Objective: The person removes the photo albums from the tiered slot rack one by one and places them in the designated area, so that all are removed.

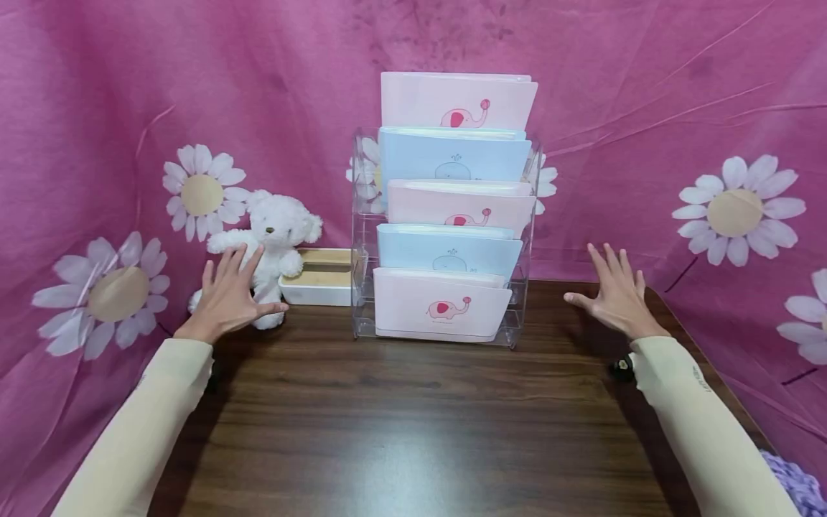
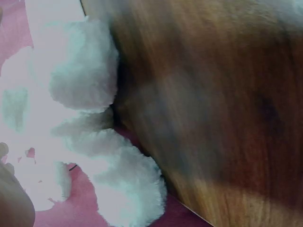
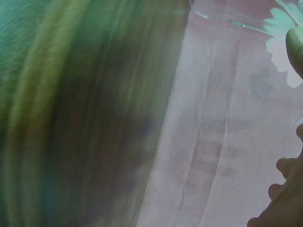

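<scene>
Both hands hover over the table with fingers spread, holding nothing. My left hand (image 1: 227,296) is in front of a white plush bear (image 1: 274,233), partly covering it in the head view; whether they touch I cannot tell. In the left wrist view the bear's fluffy legs (image 2: 128,184) show beside the table. My right hand (image 1: 617,296) is right of a clear tiered rack (image 1: 517,316), well apart from it. The rack carries pink folders with an elephant (image 1: 442,305) and light blue folders with a whale (image 1: 452,161), stacked in rising tiers.
A white tray with a tan inside (image 1: 316,295) sits behind the bear's side, left of the rack. The brown wooden table (image 1: 413,416) reaches toward me. Pink cloth with daisies (image 1: 646,143) hangs around it. Something purple and knitted (image 1: 797,481) shows at the lower right.
</scene>
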